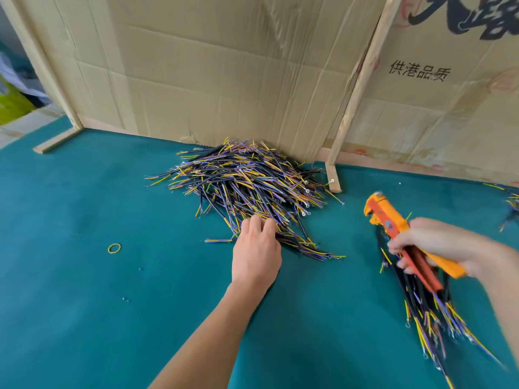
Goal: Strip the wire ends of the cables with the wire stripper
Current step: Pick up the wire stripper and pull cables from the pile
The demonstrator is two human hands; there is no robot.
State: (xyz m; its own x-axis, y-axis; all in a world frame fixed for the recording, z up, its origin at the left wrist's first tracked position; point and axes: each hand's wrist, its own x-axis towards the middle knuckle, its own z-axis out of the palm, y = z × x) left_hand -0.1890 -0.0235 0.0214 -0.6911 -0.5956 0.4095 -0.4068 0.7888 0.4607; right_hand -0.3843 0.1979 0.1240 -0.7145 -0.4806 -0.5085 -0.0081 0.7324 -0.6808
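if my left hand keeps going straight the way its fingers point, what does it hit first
The big cable pile. The left hand points up and away toward it, and its fingers already seem to touch the near edge. Beyond the pile stands the cardboard wall.

Only one bit of print can actually be read here: four black Chinese characters, 供港品质, are stamped on the right cardboard panel (438, 88) that's propped upright behind the worktop. Above them, at the top right corner, much bigger black brush-style characters are printed on the same panel, but they're cut off by the frame edge so they can't be made out. Some faded reddish round marks are seen there too, unreadable.
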